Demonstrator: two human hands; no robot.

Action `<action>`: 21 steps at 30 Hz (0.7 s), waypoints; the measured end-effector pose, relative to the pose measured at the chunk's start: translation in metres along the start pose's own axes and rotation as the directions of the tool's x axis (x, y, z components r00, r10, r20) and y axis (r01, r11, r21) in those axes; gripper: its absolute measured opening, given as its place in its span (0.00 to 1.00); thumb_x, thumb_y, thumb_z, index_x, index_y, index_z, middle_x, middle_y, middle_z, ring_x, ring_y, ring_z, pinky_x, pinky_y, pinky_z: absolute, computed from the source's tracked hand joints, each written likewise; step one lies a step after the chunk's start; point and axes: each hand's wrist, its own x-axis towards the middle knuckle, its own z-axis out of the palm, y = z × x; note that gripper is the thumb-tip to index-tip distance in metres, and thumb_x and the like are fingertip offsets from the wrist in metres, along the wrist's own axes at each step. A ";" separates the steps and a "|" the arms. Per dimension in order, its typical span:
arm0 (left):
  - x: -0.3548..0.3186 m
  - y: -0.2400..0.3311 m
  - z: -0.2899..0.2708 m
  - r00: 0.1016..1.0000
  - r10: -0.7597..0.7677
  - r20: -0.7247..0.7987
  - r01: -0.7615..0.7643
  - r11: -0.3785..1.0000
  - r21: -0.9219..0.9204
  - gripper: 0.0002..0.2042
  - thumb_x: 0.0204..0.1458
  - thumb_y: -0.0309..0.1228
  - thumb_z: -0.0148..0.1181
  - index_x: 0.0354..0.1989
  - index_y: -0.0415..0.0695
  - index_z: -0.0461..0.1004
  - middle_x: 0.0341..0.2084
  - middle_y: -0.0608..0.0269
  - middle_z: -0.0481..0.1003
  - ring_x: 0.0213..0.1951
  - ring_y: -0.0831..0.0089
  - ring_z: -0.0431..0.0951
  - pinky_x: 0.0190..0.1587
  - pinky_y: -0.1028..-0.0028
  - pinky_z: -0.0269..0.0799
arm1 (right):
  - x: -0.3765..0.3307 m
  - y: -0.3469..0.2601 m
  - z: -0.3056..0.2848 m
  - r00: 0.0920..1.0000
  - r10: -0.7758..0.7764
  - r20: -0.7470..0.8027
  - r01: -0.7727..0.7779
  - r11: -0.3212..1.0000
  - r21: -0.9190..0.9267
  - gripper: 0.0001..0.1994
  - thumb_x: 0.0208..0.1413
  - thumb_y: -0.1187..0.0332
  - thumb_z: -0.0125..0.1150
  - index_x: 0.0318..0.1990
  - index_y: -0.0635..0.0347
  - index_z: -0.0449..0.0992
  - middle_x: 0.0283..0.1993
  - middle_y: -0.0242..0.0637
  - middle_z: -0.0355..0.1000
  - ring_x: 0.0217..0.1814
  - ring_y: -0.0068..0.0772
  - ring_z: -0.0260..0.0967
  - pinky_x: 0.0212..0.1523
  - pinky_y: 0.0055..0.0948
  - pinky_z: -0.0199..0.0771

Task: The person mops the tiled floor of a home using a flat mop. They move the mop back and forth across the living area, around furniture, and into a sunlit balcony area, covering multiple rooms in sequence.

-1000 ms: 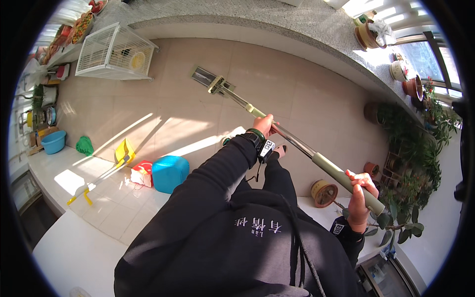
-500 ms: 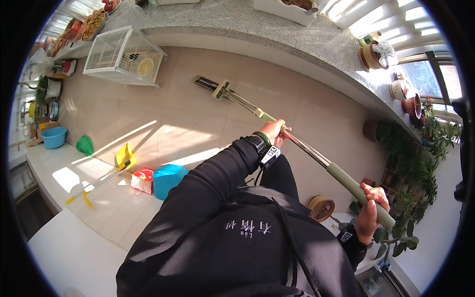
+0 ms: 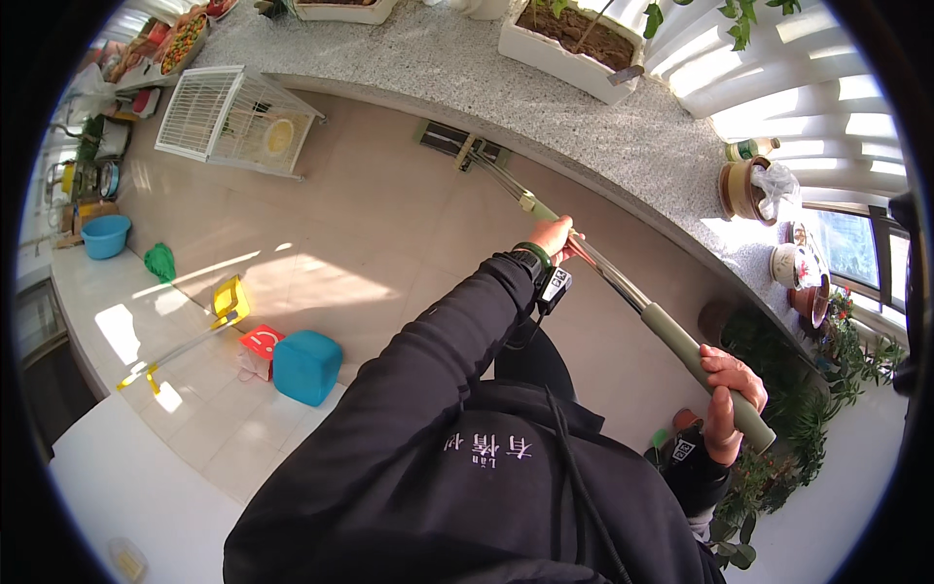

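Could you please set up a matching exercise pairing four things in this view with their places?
Things:
1. mop head
2. white wire cage
3. right hand
4. blue stool

Places:
A. on the padded green end of the mop handle
B. on the floor tiles beside a red box
C. on the floor at the foot of the stone ledge
D. lying on the floor, upper left

Pairs: 1-C, 2-D, 3-A, 4-B

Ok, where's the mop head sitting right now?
In the head view the mop head lies on the tan floor at upper centre, against the base of the grey stone ledge, right of the white wire cage.
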 end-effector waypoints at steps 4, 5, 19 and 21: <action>0.006 -0.005 -0.012 0.998 0.034 -0.058 -0.040 0.994 -0.101 0.07 0.57 0.33 0.51 0.36 0.42 0.67 0.30 0.57 0.75 0.28 0.70 0.76 0.36 0.65 0.75 | 0.035 0.022 -0.016 0.996 0.075 0.055 -0.080 0.992 0.096 0.14 0.51 0.64 0.61 0.26 0.68 0.74 0.35 0.53 0.77 0.43 0.51 0.77 0.52 0.47 0.75; 0.005 -0.005 -0.023 0.994 0.043 -0.101 -0.056 0.990 -0.128 0.07 0.57 0.33 0.51 0.37 0.41 0.67 0.30 0.56 0.74 0.27 0.69 0.75 0.36 0.65 0.75 | 0.042 0.028 -0.014 0.992 0.085 0.095 -0.095 0.990 0.101 0.14 0.51 0.63 0.62 0.26 0.68 0.74 0.35 0.52 0.78 0.44 0.50 0.77 0.52 0.46 0.75; 0.006 0.132 -0.094 0.988 0.101 -0.118 -0.121 0.976 -0.183 0.07 0.56 0.26 0.49 0.38 0.34 0.64 0.32 0.52 0.71 0.28 0.63 0.76 0.35 0.62 0.80 | 0.106 0.009 0.083 0.990 0.119 0.077 -0.133 0.969 0.209 0.15 0.54 0.62 0.63 0.30 0.69 0.74 0.40 0.51 0.76 0.49 0.51 0.74 0.58 0.48 0.69; 0.027 0.160 -0.113 0.964 0.154 -0.216 -0.197 0.962 -0.190 0.08 0.54 0.27 0.50 0.38 0.35 0.65 0.33 0.51 0.73 0.27 0.64 0.76 0.25 0.63 0.74 | 0.121 0.003 0.118 0.985 0.107 0.138 -0.127 0.981 0.144 0.13 0.56 0.63 0.63 0.32 0.68 0.75 0.43 0.50 0.77 0.53 0.49 0.74 0.57 0.44 0.70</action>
